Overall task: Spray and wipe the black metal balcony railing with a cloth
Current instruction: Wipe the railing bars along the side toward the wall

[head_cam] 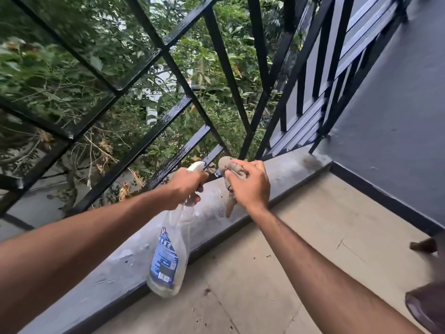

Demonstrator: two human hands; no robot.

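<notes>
The black metal balcony railing [173,66] fills the upper left, its bars glossy and wet in places. My left hand [184,188] grips the white trigger head of a clear spray bottle [168,251] with a blue label; the nozzle points at the lowest rail bars. My right hand [250,186] is closed around a bunched grey-beige cloth [230,168], pressed against the bottom end of a rail bar just above the ledge. One end of the cloth hangs below my hand.
A grey concrete ledge [134,247] with pale splash marks runs under the railing. Beige floor tiles [277,261] lie to the right, a dark grey wall [390,116] beyond. Green foliage shows through the bars. A dark shoe [426,307] is at the lower right.
</notes>
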